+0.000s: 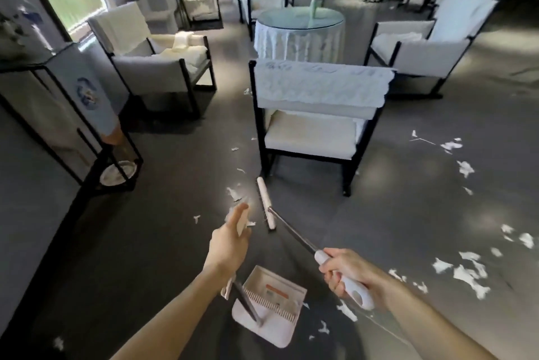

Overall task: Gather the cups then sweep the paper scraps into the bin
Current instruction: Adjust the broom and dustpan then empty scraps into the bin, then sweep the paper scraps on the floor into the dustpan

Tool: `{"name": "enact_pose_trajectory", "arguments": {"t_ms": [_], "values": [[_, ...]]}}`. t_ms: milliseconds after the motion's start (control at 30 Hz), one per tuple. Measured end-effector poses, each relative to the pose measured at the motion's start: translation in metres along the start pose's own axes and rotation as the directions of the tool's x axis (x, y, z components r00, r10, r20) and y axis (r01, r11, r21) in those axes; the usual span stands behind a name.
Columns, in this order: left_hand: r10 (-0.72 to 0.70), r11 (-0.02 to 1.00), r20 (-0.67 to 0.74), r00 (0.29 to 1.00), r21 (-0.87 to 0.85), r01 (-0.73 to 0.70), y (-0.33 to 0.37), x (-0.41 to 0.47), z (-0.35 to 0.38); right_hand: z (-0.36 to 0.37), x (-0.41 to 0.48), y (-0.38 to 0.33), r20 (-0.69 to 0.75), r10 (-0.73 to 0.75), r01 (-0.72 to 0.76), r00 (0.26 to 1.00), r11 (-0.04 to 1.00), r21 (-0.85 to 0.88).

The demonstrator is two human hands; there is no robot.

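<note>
Paper scraps (469, 275): white, torn, ragged, of uneven size, strewn over dark grey floor (393, 213), thickest at right, a few beside head of broom (266, 203); right hand (342, 270) fingers wrapped round broom's white grip, left hand (229, 243) fingers curled on upright handle of white dustpan (269, 310).

Right hand (341, 269) grips the broom (266, 203), its head lying on the grey floor (145, 228). Left hand (230, 243) holds the long-handled dustpan (268, 313). Paper scraps (469, 275) lie scattered (densest at right) near a white chair (318, 91).
</note>
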State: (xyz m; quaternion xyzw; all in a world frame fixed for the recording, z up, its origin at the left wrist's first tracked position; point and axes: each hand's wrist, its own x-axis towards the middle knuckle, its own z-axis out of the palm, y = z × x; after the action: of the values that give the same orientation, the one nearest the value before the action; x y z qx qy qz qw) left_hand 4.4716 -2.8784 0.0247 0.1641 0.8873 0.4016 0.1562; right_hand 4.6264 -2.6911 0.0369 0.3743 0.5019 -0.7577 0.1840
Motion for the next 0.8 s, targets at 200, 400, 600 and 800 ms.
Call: {"name": "enact_pose_trajectory", "arguments": {"t_ms": [200, 400, 600, 800], "values": [[0.111, 0.992, 0.076, 0.991, 0.05, -0.115, 0.083, 0.029, 0.087, -0.127, -0.02, 0.005, -0.126, -0.015, 0.033, 0.992, 0.99, 0.138], [0.185, 0.979, 0.091, 0.979, 0.067, -0.191, 0.189, 0.065, 0.199, -0.271, -0.04, -0.013, -0.172, -0.013, 0.058, 0.985, 0.964, 0.26], [0.256, 0.963, 0.078, 0.963, 0.061, -0.261, 0.284, 0.109, 0.29, -0.389, -0.06, -0.047, -0.269, -0.002, 0.091, 0.963, 0.943, 0.321], [0.322, 0.944, 0.095, 0.942, 0.037, -0.327, 0.372, 0.18, 0.385, -0.493, -0.046, -0.102, -0.352, -0.012, 0.134, 0.936, 0.936, 0.325]]}}
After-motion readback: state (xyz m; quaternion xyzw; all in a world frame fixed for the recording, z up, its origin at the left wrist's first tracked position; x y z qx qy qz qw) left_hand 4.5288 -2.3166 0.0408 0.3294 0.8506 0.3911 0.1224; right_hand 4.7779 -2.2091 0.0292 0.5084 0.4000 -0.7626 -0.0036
